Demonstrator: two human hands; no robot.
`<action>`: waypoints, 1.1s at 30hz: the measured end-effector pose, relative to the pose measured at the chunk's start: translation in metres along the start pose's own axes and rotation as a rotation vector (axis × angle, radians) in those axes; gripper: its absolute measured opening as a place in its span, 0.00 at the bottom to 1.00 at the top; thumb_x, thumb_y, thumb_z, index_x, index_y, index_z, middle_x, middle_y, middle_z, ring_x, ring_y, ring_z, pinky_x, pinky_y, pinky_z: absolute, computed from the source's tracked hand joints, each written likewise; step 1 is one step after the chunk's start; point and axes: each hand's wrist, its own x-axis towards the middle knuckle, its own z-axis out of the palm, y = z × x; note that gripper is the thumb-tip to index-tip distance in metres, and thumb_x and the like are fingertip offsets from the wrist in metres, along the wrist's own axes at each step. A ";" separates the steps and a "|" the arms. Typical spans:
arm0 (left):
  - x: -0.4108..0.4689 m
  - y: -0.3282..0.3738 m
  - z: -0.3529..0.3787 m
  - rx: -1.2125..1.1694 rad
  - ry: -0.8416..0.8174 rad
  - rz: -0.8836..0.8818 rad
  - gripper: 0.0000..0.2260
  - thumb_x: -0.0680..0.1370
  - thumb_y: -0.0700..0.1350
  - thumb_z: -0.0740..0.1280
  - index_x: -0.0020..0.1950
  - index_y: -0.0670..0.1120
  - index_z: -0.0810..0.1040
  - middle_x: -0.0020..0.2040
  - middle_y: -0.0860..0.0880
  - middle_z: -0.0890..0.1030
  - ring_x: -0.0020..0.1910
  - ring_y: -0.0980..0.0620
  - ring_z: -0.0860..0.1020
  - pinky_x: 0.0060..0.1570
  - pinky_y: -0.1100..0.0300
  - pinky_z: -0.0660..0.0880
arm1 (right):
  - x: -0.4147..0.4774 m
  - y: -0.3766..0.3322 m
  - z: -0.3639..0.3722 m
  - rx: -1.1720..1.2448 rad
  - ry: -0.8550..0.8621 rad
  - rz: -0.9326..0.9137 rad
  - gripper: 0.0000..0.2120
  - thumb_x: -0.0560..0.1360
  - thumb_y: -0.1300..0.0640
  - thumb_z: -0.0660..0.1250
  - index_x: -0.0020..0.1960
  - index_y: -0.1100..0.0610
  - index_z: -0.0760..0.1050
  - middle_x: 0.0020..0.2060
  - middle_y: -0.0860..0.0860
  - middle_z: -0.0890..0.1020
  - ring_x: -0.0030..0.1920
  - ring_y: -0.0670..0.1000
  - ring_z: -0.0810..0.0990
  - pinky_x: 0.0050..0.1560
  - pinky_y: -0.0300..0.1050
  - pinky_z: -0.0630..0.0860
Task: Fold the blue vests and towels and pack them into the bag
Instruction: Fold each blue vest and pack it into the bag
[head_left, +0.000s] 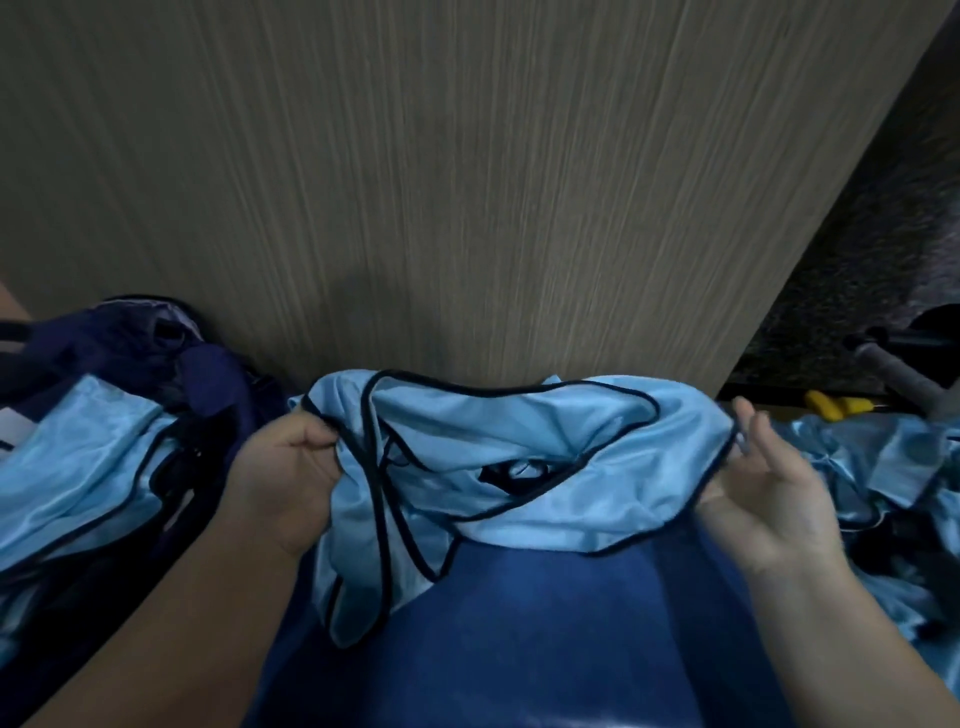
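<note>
Head view, vest (519, 452) bunched, right hand (774, 493) thumb hidden

light blue vest (524, 441) with navy trim, grey wood-grain table (467, 182)

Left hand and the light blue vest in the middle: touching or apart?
Touching. The head view shows the left hand with its fingers curled over the dark-trimmed edge of the light blue vest, pinching the cloth.

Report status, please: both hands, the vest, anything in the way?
Left hand grips vest at left edge. Right hand, fingers straight, supports right edge. Vest crumpled, not yet folded. Bag at left, path clear.
</note>
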 end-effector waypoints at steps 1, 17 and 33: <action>0.001 -0.001 -0.001 -0.002 0.003 0.000 0.16 0.61 0.39 0.62 0.41 0.39 0.86 0.46 0.38 0.84 0.43 0.41 0.84 0.37 0.49 0.82 | 0.000 0.003 -0.001 -0.123 -0.065 0.050 0.34 0.65 0.55 0.77 0.68 0.53 0.69 0.62 0.51 0.80 0.62 0.54 0.79 0.61 0.57 0.76; 0.008 -0.009 0.005 0.122 0.275 0.049 0.20 0.79 0.53 0.61 0.63 0.40 0.77 0.58 0.40 0.82 0.56 0.43 0.82 0.53 0.47 0.80 | 0.001 0.009 0.007 -0.306 0.178 -0.096 0.14 0.80 0.64 0.60 0.55 0.49 0.79 0.42 0.51 0.86 0.42 0.50 0.84 0.42 0.45 0.83; 0.006 0.006 -0.002 0.140 0.098 0.251 0.19 0.78 0.28 0.55 0.64 0.43 0.74 0.51 0.44 0.83 0.48 0.47 0.84 0.43 0.54 0.82 | -0.010 -0.009 0.008 -0.316 0.023 -0.003 0.30 0.68 0.62 0.66 0.69 0.48 0.67 0.60 0.51 0.81 0.50 0.50 0.84 0.48 0.47 0.82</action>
